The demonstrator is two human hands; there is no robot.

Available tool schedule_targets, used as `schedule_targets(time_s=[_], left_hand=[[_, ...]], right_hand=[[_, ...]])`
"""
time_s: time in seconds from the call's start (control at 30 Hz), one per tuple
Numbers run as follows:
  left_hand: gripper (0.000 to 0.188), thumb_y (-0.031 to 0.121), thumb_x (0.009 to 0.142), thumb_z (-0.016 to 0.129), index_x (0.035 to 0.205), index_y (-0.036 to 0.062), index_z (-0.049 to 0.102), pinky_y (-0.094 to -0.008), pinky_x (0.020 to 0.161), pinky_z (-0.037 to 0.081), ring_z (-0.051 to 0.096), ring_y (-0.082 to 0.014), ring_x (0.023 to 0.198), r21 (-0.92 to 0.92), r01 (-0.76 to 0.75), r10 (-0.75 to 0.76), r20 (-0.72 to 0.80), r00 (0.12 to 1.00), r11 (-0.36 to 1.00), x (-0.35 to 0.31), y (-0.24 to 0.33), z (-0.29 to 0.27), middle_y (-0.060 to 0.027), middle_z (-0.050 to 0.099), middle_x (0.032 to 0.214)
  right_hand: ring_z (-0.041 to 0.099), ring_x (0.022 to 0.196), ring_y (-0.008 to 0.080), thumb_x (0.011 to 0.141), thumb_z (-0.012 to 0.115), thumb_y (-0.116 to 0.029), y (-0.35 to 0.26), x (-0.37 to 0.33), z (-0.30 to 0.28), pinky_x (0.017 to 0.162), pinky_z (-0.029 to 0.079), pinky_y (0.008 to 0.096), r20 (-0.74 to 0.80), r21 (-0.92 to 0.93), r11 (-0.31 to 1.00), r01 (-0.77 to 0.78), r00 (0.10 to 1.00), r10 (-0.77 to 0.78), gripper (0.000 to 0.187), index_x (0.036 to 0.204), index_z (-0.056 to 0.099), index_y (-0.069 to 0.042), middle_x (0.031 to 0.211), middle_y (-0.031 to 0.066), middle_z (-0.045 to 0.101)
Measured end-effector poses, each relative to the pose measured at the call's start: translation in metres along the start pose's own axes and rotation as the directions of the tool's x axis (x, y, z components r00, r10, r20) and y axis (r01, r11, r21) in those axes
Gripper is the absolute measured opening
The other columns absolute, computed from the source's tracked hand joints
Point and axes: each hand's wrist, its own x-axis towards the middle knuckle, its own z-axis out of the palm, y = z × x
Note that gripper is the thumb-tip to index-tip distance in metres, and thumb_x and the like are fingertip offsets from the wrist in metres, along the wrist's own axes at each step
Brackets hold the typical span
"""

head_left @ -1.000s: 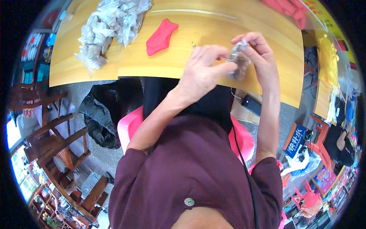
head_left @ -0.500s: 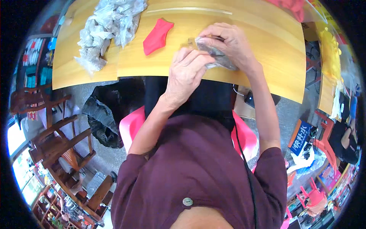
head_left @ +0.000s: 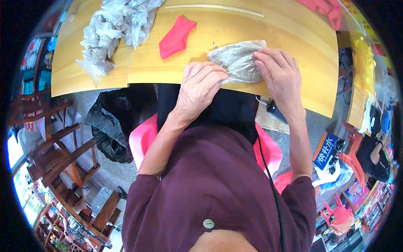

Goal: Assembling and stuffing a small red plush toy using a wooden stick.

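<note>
Plastic packet (head_left: 237, 61), one in number, see-through with grey-green contents, spreads between the person's two hands over the wooden table (head_left: 312, 80), close to the near edge; whether its underside touches the wood cannot be told. Taking the packet as the centre of a clock, the left hand (head_left: 200, 86) lies at eight o'clock, its fingers curled in and gripping the packet's lower left corner. Between three and four o'clock is the right hand (head_left: 280, 73), half closed, with thumb and bent fingertips against the packet's right part; whether they pinch the film between them cannot be told.

A few dark specks (head_left: 215, 45) lie just beside the packet at ten o'clock. Farther out, near ten, lies one flat red piece (head_left: 177, 38), touching neither hand. Beyond it, between nine and ten, is one heap of clear bags (head_left: 103, 40), too tangled to count. One thin pale strip (head_left: 214, 7) lies at eleven, and one bunch of red cloth (head_left: 325, 12) at two, near the table's far right corner.

Below the table, one large black bag (head_left: 109, 126) stands at eight o'clock, while one pink chair (head_left: 268, 153) shows on both sides of the person's body, towards five and seven
</note>
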Motion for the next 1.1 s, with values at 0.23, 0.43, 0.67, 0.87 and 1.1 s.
schedule_targets(time_s=[0.23,0.43,0.67,0.87,1.1], left_hand=[[0.020,0.003,0.074,0.068,0.093,0.0088,0.066,-0.0341,0.086,0.042,0.060,-0.0238,0.099,0.003,-0.022,0.023,-0.028,0.999,1.000,-0.002,0.001,0.002,-0.0039,0.066,0.100],[0.020,0.004,0.073,0.068,0.092,0.0085,0.064,-0.0349,0.085,0.043,0.059,-0.0225,0.094,-0.003,0.003,-0.003,-0.054,0.999,1.000,-0.005,0.002,0.005,-0.0037,0.064,0.097],[0.017,0.003,0.077,0.068,0.094,0.0071,0.066,-0.0333,0.082,0.044,0.061,-0.0241,0.095,-0.005,0.054,-0.054,-0.087,0.995,0.999,-0.003,0.003,0.003,-0.0073,0.066,0.096],[0.009,0.005,0.083,0.065,0.092,0.0052,0.064,-0.0331,0.076,0.046,0.059,-0.0253,0.082,-0.091,0.170,-0.181,-0.136,0.974,0.981,0.001,0.008,0.003,-0.0088,0.063,0.087],[0.013,0.004,0.086,0.063,0.098,0.0023,0.061,-0.0312,0.066,0.047,0.056,-0.0196,0.075,-0.148,0.370,-0.395,-0.206,0.896,0.917,0.016,0.007,0.006,-0.0091,0.056,0.086]], right_hand=[[0.058,0.100,0.0259,0.085,0.058,-0.015,-0.010,0.006,0.016,0.085,0.046,0.0378,0.045,0.172,0.964,0.202,0.976,-0.213,0.019,0.100,0.066,-0.005,0.105,0.0078,0.063],[0.057,0.100,0.0238,0.083,0.065,-0.021,-0.006,-0.006,-0.004,0.085,0.044,0.0369,0.019,0.124,0.986,0.115,0.993,-0.118,0.023,0.102,0.065,-0.009,0.104,0.0052,0.062],[0.055,0.101,0.0214,0.076,0.070,-0.027,-0.014,-0.015,0.003,0.087,0.042,0.0362,0.054,0.041,0.993,0.114,0.992,-0.116,0.035,0.108,0.063,-0.014,0.107,0.0009,0.059],[0.056,0.098,0.0199,0.075,0.071,-0.024,-0.004,-0.013,-0.001,0.084,0.043,0.0352,0.045,-0.027,0.992,0.121,0.992,-0.119,0.031,0.105,0.065,-0.015,0.105,-0.0009,0.061],[0.059,0.083,0.0247,0.085,0.064,-0.024,0.007,0.015,-0.002,0.074,0.044,0.0359,0.116,0.194,0.976,-0.095,0.991,0.073,0.015,0.088,0.066,-0.009,0.085,0.0064,0.063]])
